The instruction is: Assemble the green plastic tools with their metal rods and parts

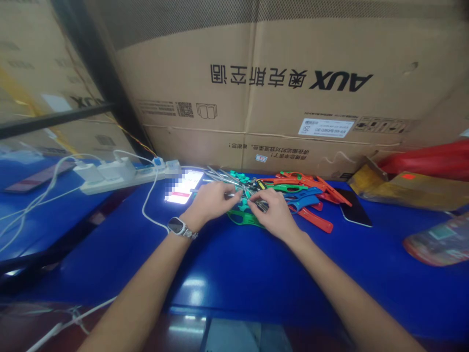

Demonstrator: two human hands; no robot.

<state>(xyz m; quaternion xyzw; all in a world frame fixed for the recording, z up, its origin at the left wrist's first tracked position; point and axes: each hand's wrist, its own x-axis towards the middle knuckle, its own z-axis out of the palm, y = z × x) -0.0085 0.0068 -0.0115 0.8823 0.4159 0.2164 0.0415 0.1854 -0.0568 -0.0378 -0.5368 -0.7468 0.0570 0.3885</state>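
My left hand (214, 199), with a watch (179, 228) at its wrist, reaches into a pile in the middle of the blue table. Its thumb and fingers are closed in a pinch beside thin metal rods (220, 173) and teal plastic pieces (237, 176). Just to the right, my right hand (274, 211) is also pinched, its fingertips close to the left ones. What either hand grips is too small and blurred to make out. Around them lie a green plastic handle (244, 218), blue handles with openings (302, 201) and red-orange handles (317, 221).
A lit phone (184, 187) lies left of the pile, a dark phone (354, 209) right of it. A white power strip (128, 177) with plugs and cables stands at left. A large cardboard box (278, 112) closes off the back. A plastic-wrapped package (439, 239) sits at far right.
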